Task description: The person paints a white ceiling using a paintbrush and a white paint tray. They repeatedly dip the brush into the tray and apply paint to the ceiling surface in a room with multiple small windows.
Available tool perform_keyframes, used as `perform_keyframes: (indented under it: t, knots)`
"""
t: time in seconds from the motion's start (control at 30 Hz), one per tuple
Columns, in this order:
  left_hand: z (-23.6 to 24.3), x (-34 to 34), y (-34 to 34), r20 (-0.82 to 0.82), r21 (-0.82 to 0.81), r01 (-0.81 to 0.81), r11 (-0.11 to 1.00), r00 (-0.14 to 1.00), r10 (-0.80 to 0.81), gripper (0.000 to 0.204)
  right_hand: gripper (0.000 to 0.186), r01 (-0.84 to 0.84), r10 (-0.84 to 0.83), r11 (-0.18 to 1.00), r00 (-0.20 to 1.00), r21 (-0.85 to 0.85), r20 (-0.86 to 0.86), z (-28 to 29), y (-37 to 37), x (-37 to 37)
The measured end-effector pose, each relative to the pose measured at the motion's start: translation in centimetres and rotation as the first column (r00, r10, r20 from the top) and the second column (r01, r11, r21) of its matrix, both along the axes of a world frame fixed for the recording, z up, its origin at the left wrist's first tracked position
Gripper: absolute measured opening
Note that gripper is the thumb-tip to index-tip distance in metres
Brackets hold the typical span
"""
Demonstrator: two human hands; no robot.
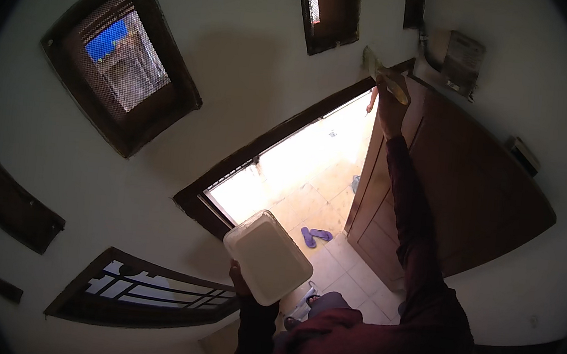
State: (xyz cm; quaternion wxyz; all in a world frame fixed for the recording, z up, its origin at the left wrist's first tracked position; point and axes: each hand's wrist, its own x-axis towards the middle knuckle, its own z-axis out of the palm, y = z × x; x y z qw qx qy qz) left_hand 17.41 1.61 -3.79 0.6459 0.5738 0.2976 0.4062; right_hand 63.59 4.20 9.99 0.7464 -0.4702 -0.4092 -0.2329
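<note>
My right hand (393, 105) is raised at the top corner of the door frame, its fingers closed round the pale handle of a paintbrush (394, 88). The brush's light bristles are against or very near the wall just above the frame; I cannot tell if they touch. Lower down, my left hand (238, 278) grips the edge of a pale, rounded rectangular plastic tub (268, 263). The tub's broad flat side faces up, and most of the left hand's fingers are hidden behind it.
A brown wooden door (460, 187) stands ajar beneath my right arm. Purple flip-flops (316, 237) lie on the tiled floor far below. At my feet shows part of a light metal ladder (301, 304). Dark-framed windows (131, 60) and a grey wall box (463, 63) surround the doorway.
</note>
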Motion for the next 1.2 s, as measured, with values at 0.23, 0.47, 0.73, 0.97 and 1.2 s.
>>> perform_keyframes:
  t: [0.23,0.47,0.73,0.97,1.2]
  knots:
    - [0.2,0.1,-1.1,0.516,-0.369,0.160,0.916,0.854,0.059,0.071,0.018,-0.114,0.125,0.988,0.986,-0.106,0.112,-1.8,0.9,-14.3]
    - [2.0,0.5,-1.4,0.586,-0.457,0.229,0.859,0.805,0.097,0.067,0.021,-0.444,0.450,0.840,0.891,-0.312,-0.059,0.8,-3.2,-19.5]
    - [-1.0,-3.6,0.6,0.767,-0.218,0.348,0.912,0.639,-0.061,0.074,0.015,-0.593,0.701,0.593,0.713,-0.544,-0.012,5.3,-5.8,-27.8]
    - [1.7,-8.5,-1.3,0.614,-0.425,0.002,0.905,0.735,0.287,0.076,0.029,-0.570,0.800,0.597,0.363,-0.565,0.478,5.0,-2.7,-36.4]
    - [4.7,-12.5,-2.8,0.660,-0.313,-0.150,0.938,0.676,0.328,0.078,0.022,-0.392,0.791,0.608,0.220,-0.691,0.571,3.9,-0.9,-41.4]
